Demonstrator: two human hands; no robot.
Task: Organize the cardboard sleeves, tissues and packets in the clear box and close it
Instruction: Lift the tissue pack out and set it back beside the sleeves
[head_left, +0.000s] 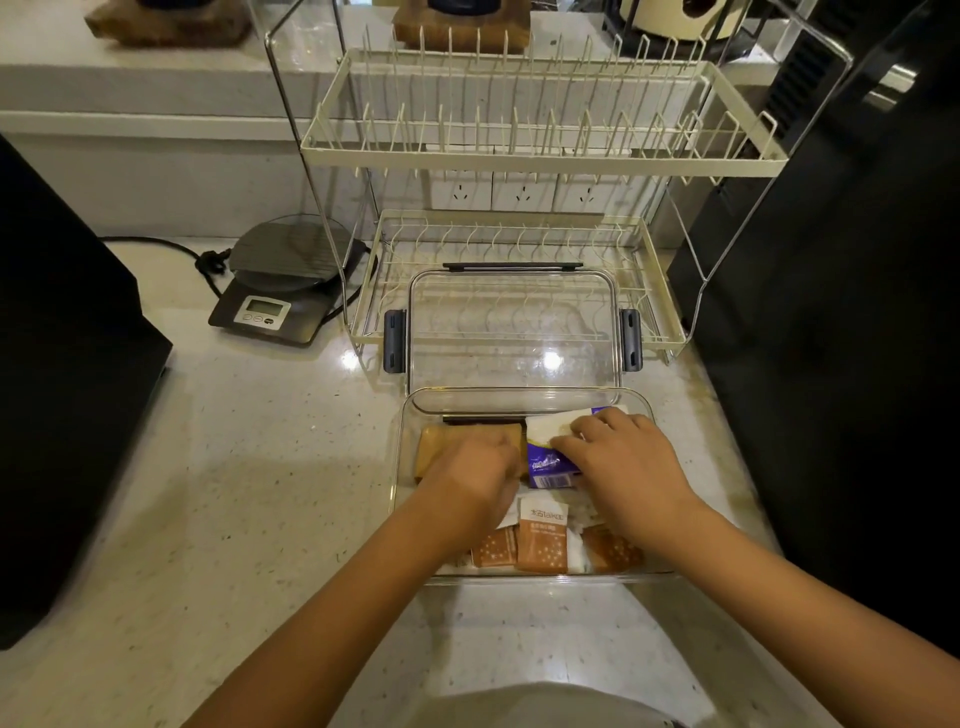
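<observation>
While both hands are down inside the box (397, 467), the sorting looks mid-way, not finished. Left hand (470, 475) rests on the sleeves (434, 449), a brown stack lying flat under and just beyond its knuckles; fingers curl down over the stack's right end, likely squaring it against the far-left corner, though whether they actually grip it I can't tell. Right hand (618, 457) has its fingers curled over the tissues (550, 462), a purple-and-white pack directly under the fingertips, touching the sleeves' right edge; looks like it's being pressed in beside them so the two fill the far row. Packets (540, 540) sit in the near row, under and between both wrists: brown and white sachets, some upright, some leaning and overlapping, so that row probably still needs tidying. Lid (511, 332) lies flat just beyond the hands, its near edge overlapping the box's far rim, latches (395, 340) out to each side, parked close so closing is a short reach. Box sits on the tabletop (260, 493) straight in front of the person. Beyond the lid there's a rack (545, 156); a scale (283, 283) is well off beyond the left hand. Risk, my read: anything standing proud of the rim will stop the lid seating.
</observation>
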